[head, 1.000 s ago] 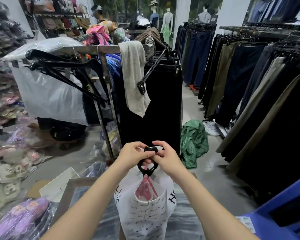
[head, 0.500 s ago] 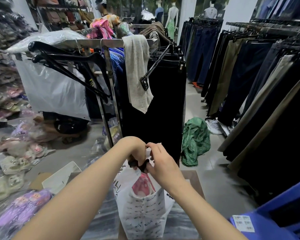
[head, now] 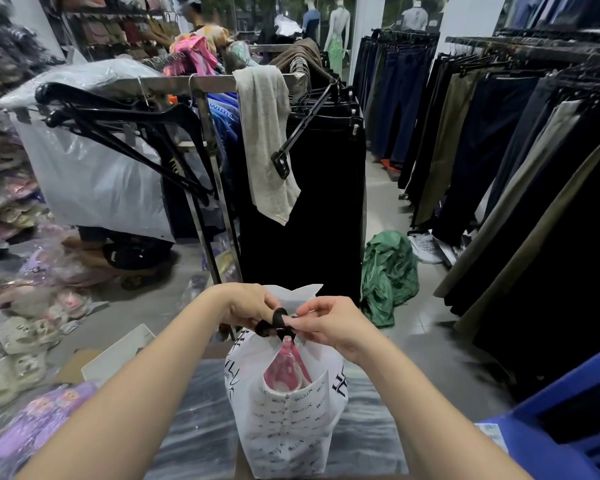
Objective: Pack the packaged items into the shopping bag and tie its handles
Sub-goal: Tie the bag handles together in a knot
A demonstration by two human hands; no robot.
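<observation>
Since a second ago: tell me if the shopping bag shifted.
No: the shopping bag stands where it did on the table, left of the green bundle.

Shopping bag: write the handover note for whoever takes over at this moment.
Left hand: pinches the black handles above the bag's mouth.
Right hand: pinches the same handles from the other side.
Shopping bag: stands upright on the table, between the forearms; a pink packaged item shows inside through the gap.
Done: packing, as far as can be seen.
Left: the handles are looped together, but whether the knot is tight cannot be told; finish tying.
</observation>
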